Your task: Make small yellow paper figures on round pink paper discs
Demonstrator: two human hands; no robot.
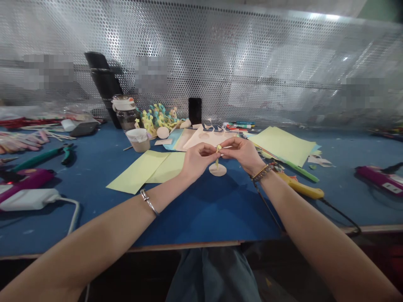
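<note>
"Worktop [204, 218], blue, strewn with paper. What is held above it?"

"Yellow stem [217, 162], upright, mid-view. Left hand [200, 158] and right hand [241, 152] meet at its upper end, grip narrow on both sides, fingertips pinching it. Pale top shows between them."

"And its foot?"

"Comes down at a pale round disc [222, 171] lying flat. Whether the two are joined, cannot tell."

"Left side?"

"Two yellow sheets [135, 172], overlapping, beside the left hand. Behind them, a cup [139, 140] just in front of a bottle [123, 115]."

"Right side?"

"Yellow-handled tool [304, 188] with a dark cord, near the right wrist. Larger yellow sheet [285, 144] beyond, green stick [304, 171] along its near side."

"Back?"

"Black phone [195, 111], upright, by a perforated metal screen [214, 63]."
</note>
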